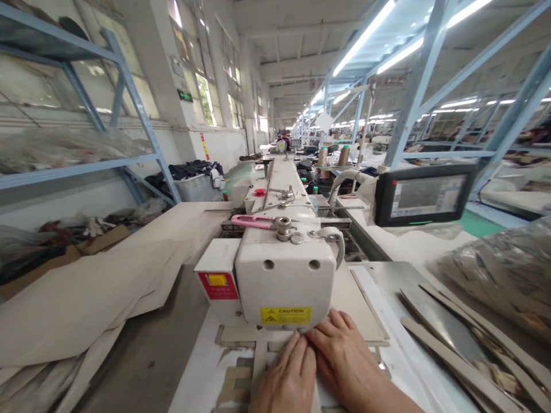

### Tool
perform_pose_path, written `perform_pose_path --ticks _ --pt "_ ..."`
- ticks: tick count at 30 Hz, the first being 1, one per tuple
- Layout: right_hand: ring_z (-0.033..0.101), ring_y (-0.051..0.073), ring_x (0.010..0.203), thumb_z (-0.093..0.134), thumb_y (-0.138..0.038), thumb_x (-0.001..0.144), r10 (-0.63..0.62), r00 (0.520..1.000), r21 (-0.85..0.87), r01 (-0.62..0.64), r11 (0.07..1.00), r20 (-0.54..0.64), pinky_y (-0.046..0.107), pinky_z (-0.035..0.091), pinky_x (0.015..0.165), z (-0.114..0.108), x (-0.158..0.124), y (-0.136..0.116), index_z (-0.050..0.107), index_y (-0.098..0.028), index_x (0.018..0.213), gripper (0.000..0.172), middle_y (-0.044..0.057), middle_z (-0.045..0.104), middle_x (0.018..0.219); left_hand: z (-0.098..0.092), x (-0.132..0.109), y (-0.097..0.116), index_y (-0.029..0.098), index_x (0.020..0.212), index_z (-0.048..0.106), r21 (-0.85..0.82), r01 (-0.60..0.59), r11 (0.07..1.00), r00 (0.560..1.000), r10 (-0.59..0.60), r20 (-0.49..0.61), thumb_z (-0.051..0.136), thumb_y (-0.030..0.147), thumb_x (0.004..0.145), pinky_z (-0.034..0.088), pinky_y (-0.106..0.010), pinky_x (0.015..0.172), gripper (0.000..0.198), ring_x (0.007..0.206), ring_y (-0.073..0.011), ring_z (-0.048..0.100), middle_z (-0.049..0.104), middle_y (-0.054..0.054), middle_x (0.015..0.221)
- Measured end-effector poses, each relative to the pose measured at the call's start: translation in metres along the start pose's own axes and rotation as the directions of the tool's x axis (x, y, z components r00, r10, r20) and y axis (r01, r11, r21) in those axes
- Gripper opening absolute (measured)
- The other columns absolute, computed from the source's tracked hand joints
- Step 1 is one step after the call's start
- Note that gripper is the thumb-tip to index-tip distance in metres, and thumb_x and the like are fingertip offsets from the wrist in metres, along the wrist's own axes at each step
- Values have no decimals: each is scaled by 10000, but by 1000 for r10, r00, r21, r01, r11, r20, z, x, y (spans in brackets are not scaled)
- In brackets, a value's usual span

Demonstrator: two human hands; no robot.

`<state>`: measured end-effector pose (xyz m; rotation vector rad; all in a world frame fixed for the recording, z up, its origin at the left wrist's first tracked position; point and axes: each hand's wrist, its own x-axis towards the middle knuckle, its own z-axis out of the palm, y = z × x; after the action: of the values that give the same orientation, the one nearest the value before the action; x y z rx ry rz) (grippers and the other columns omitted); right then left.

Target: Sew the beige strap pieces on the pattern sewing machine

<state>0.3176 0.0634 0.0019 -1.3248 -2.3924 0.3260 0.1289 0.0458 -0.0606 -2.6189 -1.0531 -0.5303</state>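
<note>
My left hand (289, 376) lies flat near the bottom middle, its fingers stretched forward and pressed on beige pieces below the sewing machine head (286, 275). Beside it, touching it, my right hand (344, 355) also rests with fingers extended; its fingertips reach the lower front edge of the head. Neither hand is seen gripping anything. Under them is a beige template (241, 334) with cut-out slots, on a white sheet (196, 367). What lies directly beneath the fingers and the needle is hidden. Pink-handled thread snips (253, 221) lie on top of the machine.
Stacked beige sheets (86, 298) lie at left, partly over the metal table (146, 361). Narrow beige strips (460, 361) and a plastic-wrapped bundle (499, 275) lie at right. A control screen (426, 195) stands behind them. Blue shelving (138, 109) rises at left.
</note>
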Motion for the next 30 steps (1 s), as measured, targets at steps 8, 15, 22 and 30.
perform_pose_path --ticks 8,15,22,30 --pt "556 265 1098 609 -101 918 30 999 -99 -31 995 -10 436 369 1012 5 13 5 729 -263 1060 246 57 709 1131 -11 10 -8 106 1341 534 -169 17 986 999 -10 43 405 100 953 505 -396 1111 409 1250 -227 640 696 -120 1311" --pt "559 297 1176 642 -129 935 72 997 -156 -73 985 -6 548 277 1149 10 15 10 730 -279 1004 187 49 730 1118 -3 5 -7 69 1390 508 -120 12 993 998 -4 62 408 78 937 533 -360 1078 464 1278 -253 624 650 -143 1385" --pt "543 295 1209 607 -131 934 40 999 -159 -42 986 -13 564 237 1194 15 15 16 726 -248 1035 195 71 706 1213 -15 8 -6 44 1416 496 -104 -1 995 993 13 116 439 102 921 527 -376 1081 502 1307 -278 600 614 -174 1424" --pt "532 305 1226 617 -141 946 30 999 -149 -33 988 -19 587 183 1215 15 14 13 734 -257 1038 189 55 716 1150 -25 12 -1 48 1380 546 -130 44 991 994 -31 103 416 24 843 527 -374 1076 553 1300 -263 604 627 -175 1406"
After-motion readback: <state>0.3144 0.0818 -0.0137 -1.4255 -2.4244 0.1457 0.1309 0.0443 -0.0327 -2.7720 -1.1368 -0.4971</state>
